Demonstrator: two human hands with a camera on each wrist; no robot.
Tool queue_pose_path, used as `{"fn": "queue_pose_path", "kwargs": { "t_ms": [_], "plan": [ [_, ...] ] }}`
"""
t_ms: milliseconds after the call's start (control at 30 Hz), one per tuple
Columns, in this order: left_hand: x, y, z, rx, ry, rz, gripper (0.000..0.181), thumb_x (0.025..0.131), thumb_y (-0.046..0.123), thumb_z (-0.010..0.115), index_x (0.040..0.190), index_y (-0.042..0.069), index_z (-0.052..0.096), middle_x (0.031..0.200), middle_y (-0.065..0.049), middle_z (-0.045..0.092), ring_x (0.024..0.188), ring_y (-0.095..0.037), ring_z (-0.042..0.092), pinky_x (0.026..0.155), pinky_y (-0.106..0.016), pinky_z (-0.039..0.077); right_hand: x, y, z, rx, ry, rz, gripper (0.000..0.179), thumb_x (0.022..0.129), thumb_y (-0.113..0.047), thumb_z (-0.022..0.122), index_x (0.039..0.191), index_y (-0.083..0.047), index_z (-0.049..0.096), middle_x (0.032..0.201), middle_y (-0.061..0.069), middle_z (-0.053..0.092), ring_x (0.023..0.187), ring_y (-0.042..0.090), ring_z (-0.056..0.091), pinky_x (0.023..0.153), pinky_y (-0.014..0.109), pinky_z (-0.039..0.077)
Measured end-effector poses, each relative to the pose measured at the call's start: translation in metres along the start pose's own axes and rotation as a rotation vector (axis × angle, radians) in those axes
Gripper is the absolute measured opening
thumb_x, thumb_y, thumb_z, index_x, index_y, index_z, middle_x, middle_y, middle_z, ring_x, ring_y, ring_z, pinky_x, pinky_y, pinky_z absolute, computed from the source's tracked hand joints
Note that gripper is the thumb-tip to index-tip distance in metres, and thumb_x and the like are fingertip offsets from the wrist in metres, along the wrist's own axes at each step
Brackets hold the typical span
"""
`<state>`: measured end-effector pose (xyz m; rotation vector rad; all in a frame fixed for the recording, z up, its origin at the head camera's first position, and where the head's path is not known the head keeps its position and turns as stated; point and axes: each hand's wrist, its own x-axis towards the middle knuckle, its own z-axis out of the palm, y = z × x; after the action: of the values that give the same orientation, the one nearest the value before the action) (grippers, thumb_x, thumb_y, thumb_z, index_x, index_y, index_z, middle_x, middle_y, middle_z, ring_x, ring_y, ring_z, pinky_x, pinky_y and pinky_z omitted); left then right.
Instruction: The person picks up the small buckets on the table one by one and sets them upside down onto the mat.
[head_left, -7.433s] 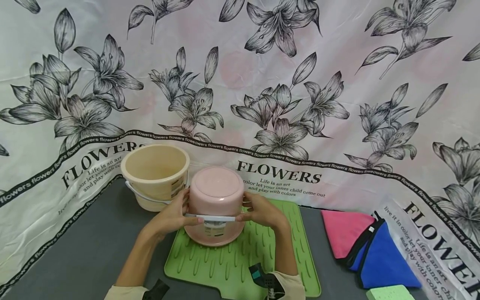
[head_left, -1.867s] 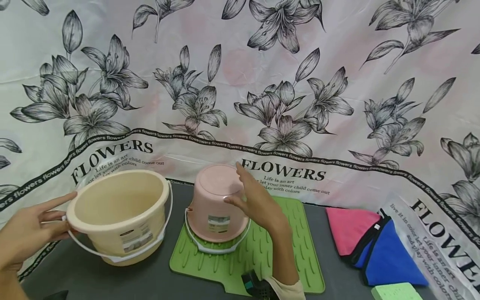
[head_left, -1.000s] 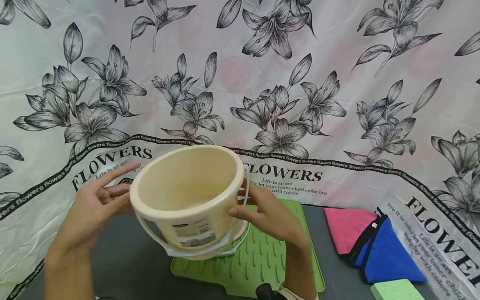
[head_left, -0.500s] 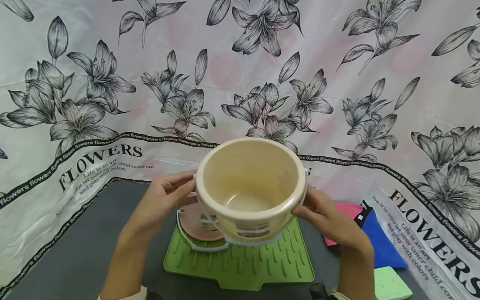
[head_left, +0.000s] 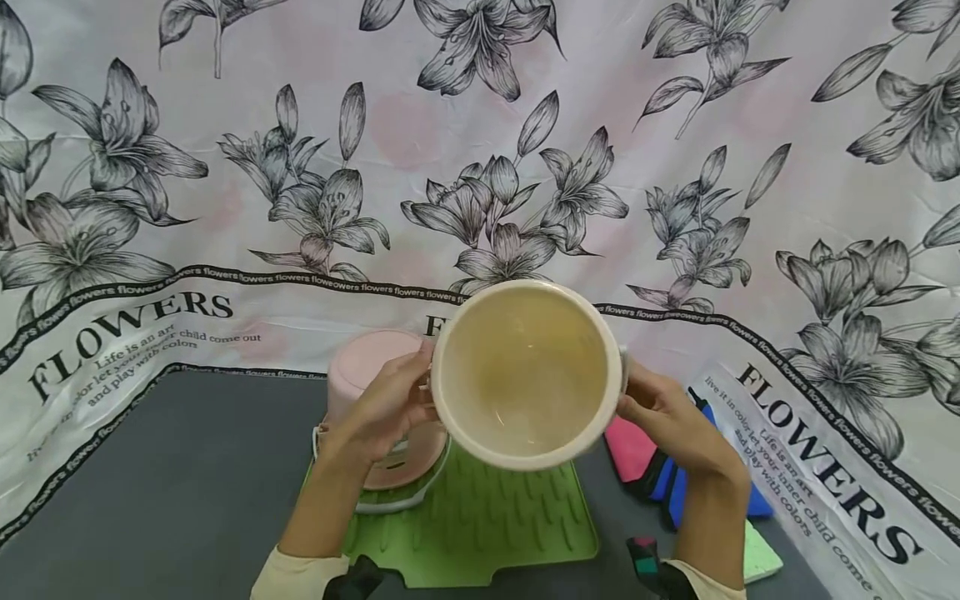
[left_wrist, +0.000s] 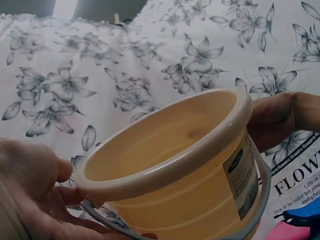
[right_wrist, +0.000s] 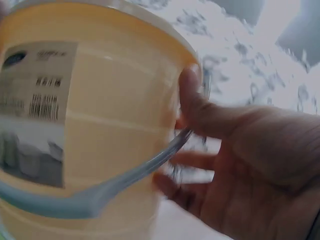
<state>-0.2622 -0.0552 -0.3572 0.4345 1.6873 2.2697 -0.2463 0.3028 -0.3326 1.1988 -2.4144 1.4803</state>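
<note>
A cream plastic bucket is held up above the green mat, its open mouth tilted toward the head camera. My left hand grips its left side at the rim. On the opposite side my right hand holds the wall, and in the right wrist view the thumb presses just below the rim. A label and a grey carrying handle show on the bucket's outside. Behind my left hand, a pink bucket stands upside down on the mat, partly hidden.
Pink and blue cloths lie on the right of the dark grey table, beside a light green sponge. A floral sheet hangs behind and comes down around the table's far and side edges.
Both hands released the pink bucket, now upside down. The cream bucket was lifted from the left, carried right over the mat, and tipped further toward the head camera. The view has turned right.
</note>
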Motion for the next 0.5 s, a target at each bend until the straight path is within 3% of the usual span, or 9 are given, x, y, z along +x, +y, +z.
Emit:
{"fn": "queue_pose_path", "kwargs": {
  "t_ms": [67,133,267,300,400,500],
  "plan": [
    [0.001,-0.003,-0.003,0.002,0.007,-0.021,0.071,0.112,0.054,0.027,0.157,0.000,0.042,0.110,-0.004,0.065,0.091,-0.013,0.067,0.080,-0.026,0.063,0.003,0.010,0.000,0.059,-0.007,-0.028,0.043,0.111,-0.005,0.047,0.149,0.013,0.044,0.148,0.017,0.058,0.130,0.015,0.063,0.107,0.024,0.055],
    [0.001,-0.005,-0.006,-0.005,0.036,-0.044,0.075,0.111,0.058,0.025,0.159,0.002,0.040,0.105,-0.002,0.065,0.084,-0.011,0.066,0.077,-0.025,0.061,0.006,0.018,0.000,0.094,-0.012,-0.043,0.049,0.113,-0.020,0.044,0.150,0.012,0.045,0.156,0.015,0.053,0.140,0.015,0.057,0.112,0.024,0.051],
    [0.001,-0.007,-0.005,-0.025,0.092,-0.059,0.070,0.112,0.053,0.030,0.154,0.000,0.046,0.104,0.000,0.068,0.080,-0.011,0.068,0.075,-0.027,0.060,0.006,0.021,0.002,0.094,0.027,-0.023,0.062,0.114,-0.039,0.033,0.154,0.007,0.045,0.172,0.006,0.034,0.160,0.009,0.028,0.122,0.016,0.035],
    [0.002,-0.007,-0.004,-0.030,0.103,-0.051,0.067,0.113,0.051,0.032,0.151,-0.001,0.049,0.102,0.000,0.069,0.078,-0.011,0.068,0.073,-0.028,0.060,0.007,0.020,0.002,0.106,0.049,-0.011,0.060,0.114,-0.039,0.032,0.149,0.004,0.053,0.172,0.005,0.035,0.161,0.009,0.027,0.122,0.015,0.035],
    [0.004,-0.008,0.003,-0.036,0.105,-0.008,0.059,0.113,0.043,0.040,0.145,-0.005,0.054,0.099,0.001,0.072,0.076,-0.013,0.073,0.072,-0.030,0.062,0.012,0.021,0.003,0.146,0.130,0.035,0.050,0.115,-0.029,0.033,0.147,0.000,0.058,0.169,0.004,0.041,0.160,0.012,0.031,0.120,0.017,0.039],
    [0.008,-0.010,0.010,-0.031,0.091,0.036,0.051,0.114,0.038,0.043,0.140,-0.003,0.060,0.086,0.003,0.070,0.070,-0.011,0.069,0.066,-0.027,0.060,0.018,0.023,0.005,0.144,0.222,0.139,0.043,0.114,-0.024,0.039,0.145,-0.005,0.062,0.166,-0.001,0.044,0.155,0.006,0.035,0.114,0.015,0.043]
  ]
}}
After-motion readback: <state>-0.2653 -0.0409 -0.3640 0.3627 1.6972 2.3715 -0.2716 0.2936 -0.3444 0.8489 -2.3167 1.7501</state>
